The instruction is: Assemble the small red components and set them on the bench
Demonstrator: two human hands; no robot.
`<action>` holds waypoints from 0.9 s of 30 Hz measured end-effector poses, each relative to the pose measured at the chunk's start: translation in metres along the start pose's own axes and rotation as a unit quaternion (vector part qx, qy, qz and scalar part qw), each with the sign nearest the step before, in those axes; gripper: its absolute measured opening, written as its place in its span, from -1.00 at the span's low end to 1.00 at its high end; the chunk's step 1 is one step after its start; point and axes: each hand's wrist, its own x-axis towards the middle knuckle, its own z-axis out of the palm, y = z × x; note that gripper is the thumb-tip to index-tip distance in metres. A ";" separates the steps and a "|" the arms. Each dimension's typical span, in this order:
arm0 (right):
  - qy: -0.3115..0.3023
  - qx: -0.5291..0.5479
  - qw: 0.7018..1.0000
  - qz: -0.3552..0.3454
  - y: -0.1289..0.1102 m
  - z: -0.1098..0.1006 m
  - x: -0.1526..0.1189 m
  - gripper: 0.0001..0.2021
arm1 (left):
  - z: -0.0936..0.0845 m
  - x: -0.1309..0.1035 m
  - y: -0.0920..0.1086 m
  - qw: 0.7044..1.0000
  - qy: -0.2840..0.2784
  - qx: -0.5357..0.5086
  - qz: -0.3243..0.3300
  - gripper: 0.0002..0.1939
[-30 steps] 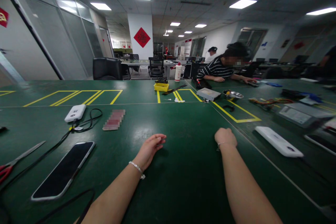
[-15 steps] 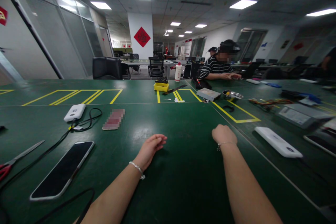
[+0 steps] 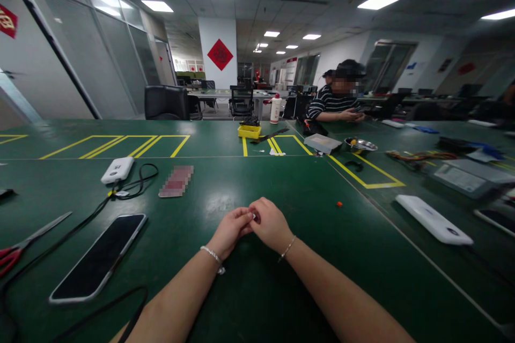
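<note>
Above the green table [image 3: 225, 182], my two hands meet at the fingertips. My left hand [image 3: 231, 230] is closed, its thumb and fingers pinched together. Against it, my right hand [image 3: 270, 225] is closed too, fingers bent inward. A tiny pale speck [image 3: 254, 216] shows between the fingertips, too small to name. To the right of my right hand, apart from it, a small orange piece [image 3: 339, 204] lies on the table.
Left: a phone [image 3: 100, 257], red-handled scissors [image 3: 32, 241], a white power bank [image 3: 117, 170] and a black cable [image 3: 88, 214]. Right: another white power bank [image 3: 433, 220] and a grey metal box [image 3: 462, 178]. Farther back are a yellow bin [image 3: 249, 132], a metal bowl [image 3: 361, 144] and a seated person [image 3: 336, 101].
My right hand has moved left to meet my left hand at the fingertips. The orange piece now shows where my right hand was. My left hand's fingers have closed.
</note>
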 end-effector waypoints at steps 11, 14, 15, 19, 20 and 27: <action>0.056 -0.261 0.883 0.387 0.139 -0.102 -0.017 -0.59 | 0.003 -0.003 0.005 0.998 0.046 0.035 0.000 -0.89; 0.051 -0.253 0.856 0.447 0.161 -0.113 -0.032 -0.56 | 0.003 -0.003 0.003 0.998 0.037 0.049 0.010 -0.86; 0.046 -0.245 0.858 0.449 0.164 -0.113 -0.034 -0.57 | 0.002 -0.004 0.003 0.998 0.034 0.047 0.010 -0.86; 0.035 -0.208 0.872 0.442 0.165 -0.108 -0.035 -0.72 | 0.000 -0.004 0.003 0.999 0.031 0.038 0.010 -0.84; 0.035 -0.197 0.875 0.442 0.164 -0.108 -0.034 -0.74 | -0.001 -0.004 0.003 0.999 0.031 0.039 0.012 -0.83; 0.019 -0.018 0.919 0.393 0.136 -0.092 -0.013 -0.87 | -0.002 -0.001 -0.001 0.998 0.013 0.058 0.017 -0.77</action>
